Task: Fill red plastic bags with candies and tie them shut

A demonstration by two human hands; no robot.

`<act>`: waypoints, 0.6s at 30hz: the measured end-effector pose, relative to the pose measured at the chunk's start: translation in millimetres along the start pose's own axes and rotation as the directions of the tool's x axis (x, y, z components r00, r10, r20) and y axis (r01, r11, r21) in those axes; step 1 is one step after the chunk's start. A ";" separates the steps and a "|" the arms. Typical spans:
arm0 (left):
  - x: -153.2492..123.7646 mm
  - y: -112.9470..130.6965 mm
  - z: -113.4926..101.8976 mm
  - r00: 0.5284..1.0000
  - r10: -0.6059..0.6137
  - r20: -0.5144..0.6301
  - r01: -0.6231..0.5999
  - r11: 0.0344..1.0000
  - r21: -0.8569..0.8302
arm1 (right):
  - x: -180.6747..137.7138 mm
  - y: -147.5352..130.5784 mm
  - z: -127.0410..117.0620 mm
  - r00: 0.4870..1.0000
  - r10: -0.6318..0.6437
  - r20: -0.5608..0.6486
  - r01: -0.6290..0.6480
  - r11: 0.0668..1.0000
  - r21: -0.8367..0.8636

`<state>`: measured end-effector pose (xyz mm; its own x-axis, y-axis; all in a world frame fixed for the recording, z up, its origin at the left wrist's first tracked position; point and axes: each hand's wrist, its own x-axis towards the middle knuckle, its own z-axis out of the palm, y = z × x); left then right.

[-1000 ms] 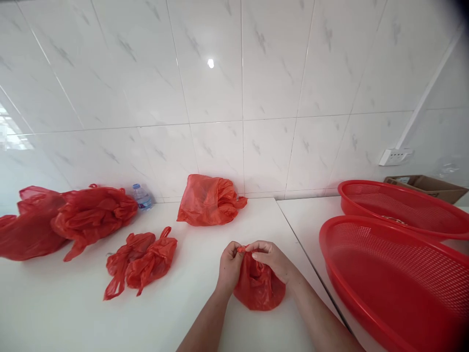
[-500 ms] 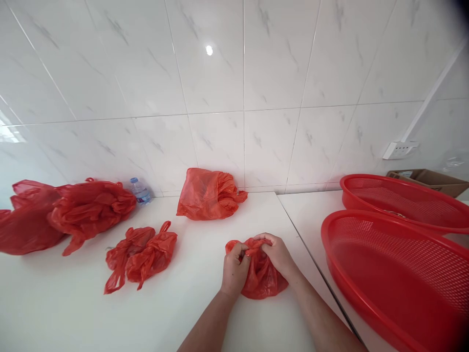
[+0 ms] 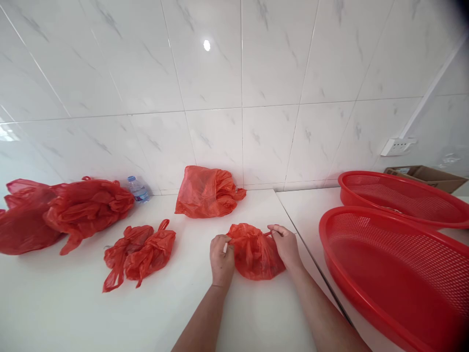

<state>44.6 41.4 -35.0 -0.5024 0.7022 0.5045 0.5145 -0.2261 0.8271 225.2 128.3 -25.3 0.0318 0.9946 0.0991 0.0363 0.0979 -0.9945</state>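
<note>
A red plastic bag (image 3: pixel 258 259) rests on the white table, its top gathered between my two hands. My left hand (image 3: pixel 222 259) pinches one end of the bag's gathered top at its left side. On the opposite side, my right hand (image 3: pixel 286 244) grips a twisted handle between thumb and fingers. The bag bulges below, and its contents are hidden. Left of my hands lie tied red plastic bags (image 3: pixel 152 256) with loops sticking up. Behind, against the tiled wall, sits a fuller red bag (image 3: pixel 207 191).
Large bundles of red bags (image 3: pixel 91 210) lie at the far left beside a water bottle (image 3: pixel 138 189). To the right stand a red perforated basket (image 3: pixel 340 264), a second red basket (image 3: pixel 366 190) behind it, and a cardboard box (image 3: pixel 432 178). A seam (image 3: pixel 311 254) divides the tables.
My hands have moved apart, left hand to the left and right hand slightly right, drawing the bag's ends outward. The bag now sits a little farther from me.
</note>
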 end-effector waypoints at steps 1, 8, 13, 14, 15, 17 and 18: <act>2.4 -2.6 -2.8 0.998 -0.043 -0.048 0.042 0.999 -0.017 | 3.4 1.2 -3.7 0.998 -0.030 -0.059 0.028 0.999 -0.031; 12.7 -15.8 -13.0 0.916 -0.394 -0.074 0.385 0.915 -0.118 | 12.6 14.1 -15.8 0.990 -0.011 -0.139 0.000 0.997 -0.083; 11.1 -14.6 -7.8 0.932 -0.355 -0.076 0.343 0.930 -0.135 | 5.5 14.8 -8.4 0.995 -0.010 -0.096 -0.002 0.992 -0.127; 9.0 -12.3 -5.5 0.953 -0.295 -0.072 0.285 0.950 -0.126 | 4.0 14.4 -5.8 0.996 -0.009 -0.088 -0.005 0.989 -0.148; 6.2 -9.4 -2.8 0.977 -0.206 -0.060 0.199 0.975 -0.102 | 2.4 14.2 -3.0 0.997 -0.008 -0.081 -0.006 0.984 -0.176; -1.0 -2.6 3.9 1.000 0.015 0.009 -0.015 1.000 -0.012 | -1.1 14.4 3.1 0.999 -0.025 -0.043 0.014 0.972 -0.236; -4.9 0.5 7.6 0.992 0.101 0.071 -0.105 0.994 0.043 | -3.1 14.7 6.2 0.999 -0.042 0.014 0.044 0.965 -0.257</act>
<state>52.5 42.9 -39.0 -0.3970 0.7218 0.5669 0.5936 -0.2691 0.7584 219.4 126.8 -40.5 0.0166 0.9900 0.1401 0.2932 0.1291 -0.9473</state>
